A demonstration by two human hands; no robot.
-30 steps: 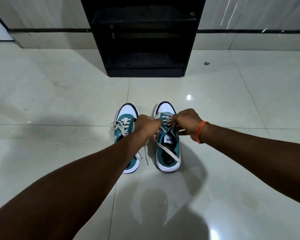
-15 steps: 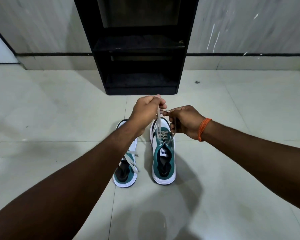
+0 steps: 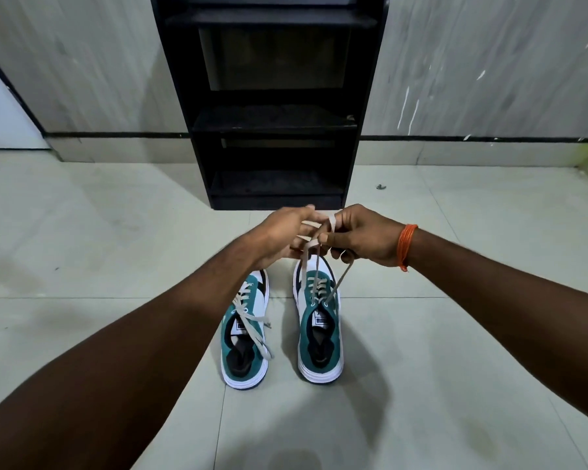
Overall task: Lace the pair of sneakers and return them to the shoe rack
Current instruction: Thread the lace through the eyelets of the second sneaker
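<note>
Two teal and white sneakers stand side by side on the floor, toes toward the rack. The right sneaker (image 3: 319, 330) has its grey lace (image 3: 311, 266) pulled taut upward. My left hand (image 3: 282, 237) and my right hand (image 3: 360, 237) meet above its toe, both pinching the lace ends, which cross and wrap between the fingers. An orange thread band sits on my right wrist. The left sneaker (image 3: 245, 347) has loose lace ends lying over its tongue; my left forearm hides its left side.
A black shoe rack (image 3: 272, 106) with several bare shelves stands against the grey wall just beyond the sneakers. Pale glossy floor tiles (image 3: 455, 334) surround them. A small dark speck (image 3: 381, 186) lies on the floor to the right of the rack.
Both hands have risen from the right sneaker's eyelets, drawing the lace ends up and bringing them together. The view has tilted up, so more of the rack shows.
</note>
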